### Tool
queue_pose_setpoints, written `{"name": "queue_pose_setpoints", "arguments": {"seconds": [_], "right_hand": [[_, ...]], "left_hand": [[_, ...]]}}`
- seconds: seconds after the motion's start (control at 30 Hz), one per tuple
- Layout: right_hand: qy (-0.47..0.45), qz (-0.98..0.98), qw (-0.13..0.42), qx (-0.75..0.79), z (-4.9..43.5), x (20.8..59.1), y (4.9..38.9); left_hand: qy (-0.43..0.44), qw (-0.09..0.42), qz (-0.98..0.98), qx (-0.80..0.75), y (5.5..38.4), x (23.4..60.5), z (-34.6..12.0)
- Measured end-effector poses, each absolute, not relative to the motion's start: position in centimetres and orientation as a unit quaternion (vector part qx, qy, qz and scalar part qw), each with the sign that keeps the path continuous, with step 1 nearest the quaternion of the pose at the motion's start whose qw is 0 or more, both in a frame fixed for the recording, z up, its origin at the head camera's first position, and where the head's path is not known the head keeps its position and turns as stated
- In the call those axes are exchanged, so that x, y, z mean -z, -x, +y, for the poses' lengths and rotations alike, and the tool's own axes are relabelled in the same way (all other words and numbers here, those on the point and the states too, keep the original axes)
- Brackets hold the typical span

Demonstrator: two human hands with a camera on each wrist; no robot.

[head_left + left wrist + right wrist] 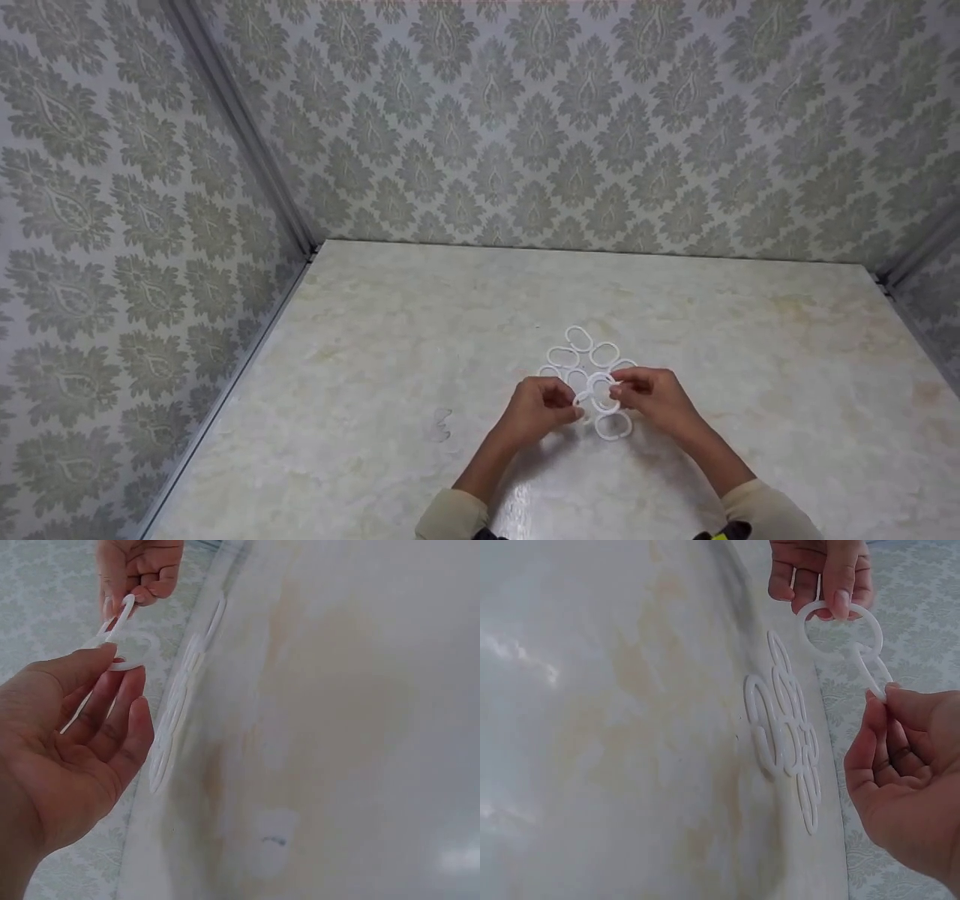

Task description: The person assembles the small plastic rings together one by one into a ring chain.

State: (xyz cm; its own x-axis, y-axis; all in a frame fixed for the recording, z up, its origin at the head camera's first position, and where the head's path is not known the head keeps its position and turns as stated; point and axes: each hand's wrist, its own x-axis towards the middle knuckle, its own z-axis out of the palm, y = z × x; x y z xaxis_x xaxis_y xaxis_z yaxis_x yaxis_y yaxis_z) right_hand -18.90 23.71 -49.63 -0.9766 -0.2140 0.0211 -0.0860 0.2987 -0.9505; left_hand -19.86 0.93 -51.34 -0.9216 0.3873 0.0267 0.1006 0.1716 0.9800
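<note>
In the head view both hands meet over a pale tabletop. My left hand (pixel 537 411) pinches a white plastic link (pixel 878 634) between thumb and fingers. Opposite it, my right hand (pixel 658 399) holds a second white link (pixel 864 678) by its end. The two links cross and hook through each other in the right wrist view. Under and beyond the hands, several more white oval links (pixel 568 334) lie flat in a cluster on the table. One link (pixel 612 439) lies at the near side, with a small gap in its loop. The hands partly cover the cluster in the head view.
The pale marbled table (pixel 360 337) has faint tan stains and a thin dark squiggle mark (pixel 444 424) left of the hands. Patterned walls (pixel 495 135) stand along its back and sides, with grey metal posts (pixel 240 127) at the corners.
</note>
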Motion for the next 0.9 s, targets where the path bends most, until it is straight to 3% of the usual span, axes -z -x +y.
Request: {"name": "queue_pose_setpoints", "arguments": {"seconds": [0.27, 0.53, 0.7, 0.9], "right_hand": [[0.06, 0.768, 0.088, 0.631, 23.4, 49.2, 18.7], [0.073, 0.747, 0.1, 0.653, 23.2, 49.0, 18.5], [0.074, 0.741, 0.108, 0.658, 23.0, 48.9, 18.4], [0.083, 0.741, 0.103, 0.659, 22.8, 48.7, 18.3]], "left_hand": [[-0.175, 0.169, 0.746, -0.62, 19.6, 51.3, 1.1], [-0.196, 0.19, 0.733, -0.623, 19.5, 51.5, 1.3], [-0.212, 0.188, 0.721, -0.632, 19.3, 51.7, 1.6], [-0.203, 0.149, 0.743, -0.62, 19.1, 51.3, 2.0]]}}
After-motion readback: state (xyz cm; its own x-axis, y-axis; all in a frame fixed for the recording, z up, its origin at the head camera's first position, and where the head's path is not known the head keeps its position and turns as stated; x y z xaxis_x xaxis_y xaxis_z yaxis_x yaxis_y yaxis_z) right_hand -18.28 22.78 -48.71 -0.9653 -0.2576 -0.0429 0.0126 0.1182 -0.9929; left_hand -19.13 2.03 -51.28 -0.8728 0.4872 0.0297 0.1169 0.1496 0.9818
